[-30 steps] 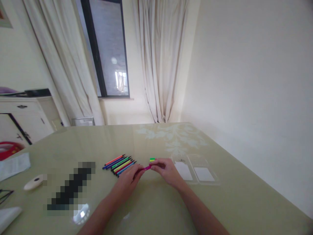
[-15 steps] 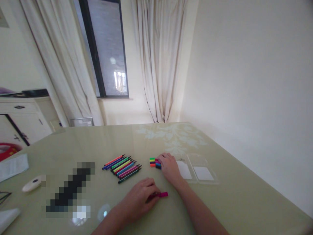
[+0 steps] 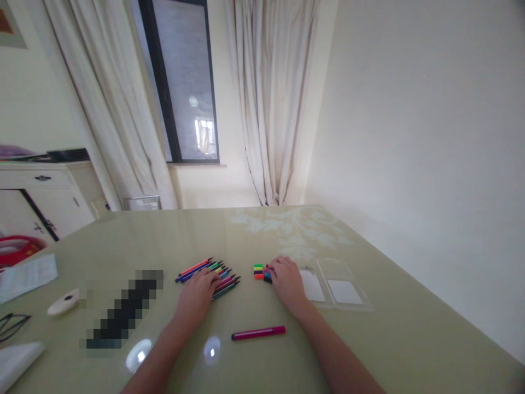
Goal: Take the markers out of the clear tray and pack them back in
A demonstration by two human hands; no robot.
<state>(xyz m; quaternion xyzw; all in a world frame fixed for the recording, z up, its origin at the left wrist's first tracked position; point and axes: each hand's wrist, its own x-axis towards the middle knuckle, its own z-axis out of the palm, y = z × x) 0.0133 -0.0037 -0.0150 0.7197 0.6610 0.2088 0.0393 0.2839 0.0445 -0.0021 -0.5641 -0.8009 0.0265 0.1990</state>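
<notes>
My left hand lies over the near left part of a row of uncapped felt-tip pens in several colours. Its fingers are bent down around a pen, but the fingertips are partly hidden. My right hand rests by a small group of coloured pen caps, its closed fingers on the caps at the right side of the group and partly covering them. Between my forearms, a magenta felt-tip pen with its cap on lies alone on the table.
An open clear plastic case with white inserts lies right of my right hand on the glossy green table. Left are a blurred-out dark object, a white oval device, a pale cloth-like sheet and a dark cable.
My left hand has let go of the magenta pen and moved left and away from me onto the pen row. The right hand stays at the caps. The view has shifted slightly.
</notes>
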